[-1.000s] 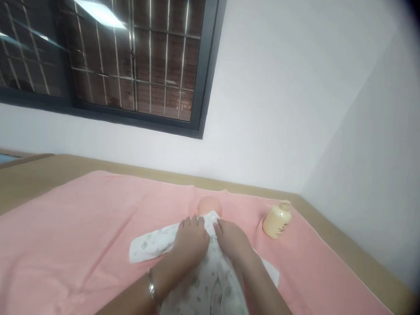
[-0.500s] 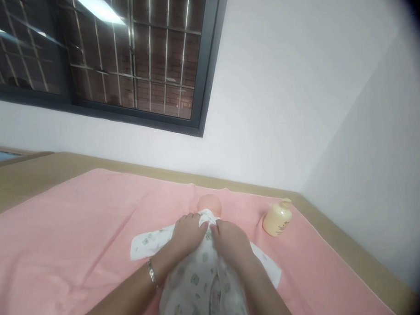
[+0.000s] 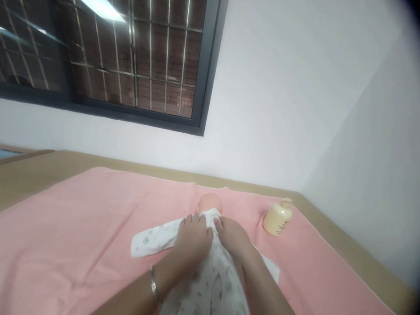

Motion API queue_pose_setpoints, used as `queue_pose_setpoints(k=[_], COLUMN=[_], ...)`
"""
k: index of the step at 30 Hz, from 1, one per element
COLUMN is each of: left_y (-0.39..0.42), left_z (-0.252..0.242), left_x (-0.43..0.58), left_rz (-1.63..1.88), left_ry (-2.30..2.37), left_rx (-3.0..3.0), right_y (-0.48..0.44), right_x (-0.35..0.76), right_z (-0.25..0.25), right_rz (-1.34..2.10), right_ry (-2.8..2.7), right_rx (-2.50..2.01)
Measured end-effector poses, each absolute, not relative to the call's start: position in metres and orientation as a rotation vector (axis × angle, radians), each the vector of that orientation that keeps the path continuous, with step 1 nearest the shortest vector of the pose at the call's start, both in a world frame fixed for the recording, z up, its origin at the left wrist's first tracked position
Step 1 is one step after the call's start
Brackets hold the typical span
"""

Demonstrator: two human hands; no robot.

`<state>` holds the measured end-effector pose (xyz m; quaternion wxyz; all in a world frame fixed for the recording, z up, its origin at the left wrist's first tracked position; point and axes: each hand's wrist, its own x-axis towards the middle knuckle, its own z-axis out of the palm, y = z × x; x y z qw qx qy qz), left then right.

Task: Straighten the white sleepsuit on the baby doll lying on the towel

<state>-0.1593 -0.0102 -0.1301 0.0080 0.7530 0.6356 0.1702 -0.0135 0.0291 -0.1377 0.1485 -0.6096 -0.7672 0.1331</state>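
A doll lies on its back on a pink cloth; its smooth bald head (image 3: 210, 202) shows above the neckline. On it is a white baby garment (image 3: 214, 277) with small green prints, one sleeve (image 3: 154, 239) spread left and the other partly hidden under my right arm. My left hand (image 3: 194, 234), with a silver bracelet at the wrist, is closed over the upper left chest fabric, fingers curled near the shoulder. Opposite it, my right hand (image 3: 231, 235) grips the fabric just below the neck, its thumb beside the collar. Most of both hands' fingertips are hidden in the cloth.
The pink cloth (image 3: 95, 212) covers a wooden surface (image 3: 65, 165) with wrinkles on its left side. A cream pump bottle (image 3: 277, 218) stands to the right of the doll. Behind are a white wall (image 3: 263, 105) and a dark-framed window (image 3: 137, 54) with bars.
My left hand has shifted slightly right and turned over the chest fabric. My right hand stays by the collar, and the fabric at the neck lies more closed. The bottle has not moved.
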Motion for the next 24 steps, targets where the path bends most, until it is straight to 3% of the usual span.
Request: queue_pose_setpoints(k=[6,17,24], left_y=[0.011,-0.003,0.016], left_z=[-0.135,-0.138,-0.137], left_x=[-0.176,-0.162,-0.178], left_rz=[0.553,0.604,0.562], left_ry=[1.965,2.025,1.954], left_rx=[2.167,2.378,2.154], right_y=[0.008,0.028,0.007], right_x=[-0.022,-0.018,-0.023], right_z=[-0.125,-0.138,-0.130], right_rz=[0.219,0.399,0.208], right_ry=[-2.261,-2.174,-2.289], right_rx=[-1.746,-1.846,-1.815])
